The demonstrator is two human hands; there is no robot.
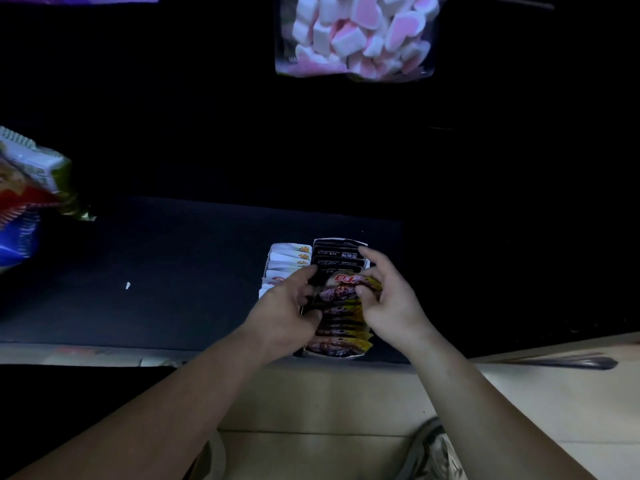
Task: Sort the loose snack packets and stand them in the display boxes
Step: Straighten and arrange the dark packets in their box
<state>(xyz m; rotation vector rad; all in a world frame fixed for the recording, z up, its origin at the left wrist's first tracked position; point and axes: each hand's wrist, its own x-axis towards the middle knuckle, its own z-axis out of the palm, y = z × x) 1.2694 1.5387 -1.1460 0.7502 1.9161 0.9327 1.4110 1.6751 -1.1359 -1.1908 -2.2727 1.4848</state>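
Observation:
A white display box (337, 355) stands on a dark shelf, filled with a row of dark brown and yellow snack packets (341, 342); black packet backs (334, 254) show at its far end. To its left, a second box holds white packets (287, 258) standing upright. My left hand (287, 313) and my right hand (388, 296) both pinch one dark packet (343, 284) with a red label, held at the top of the row in the middle of the box.
A clear bag of pink and white marshmallows (353, 36) hangs above. Colourful snack bags (27, 195) stick out at the left edge. The dark shelf surface (156, 282) bears a small white scrap (127, 285). Pale floor tiles (329, 403) and my shoes lie below.

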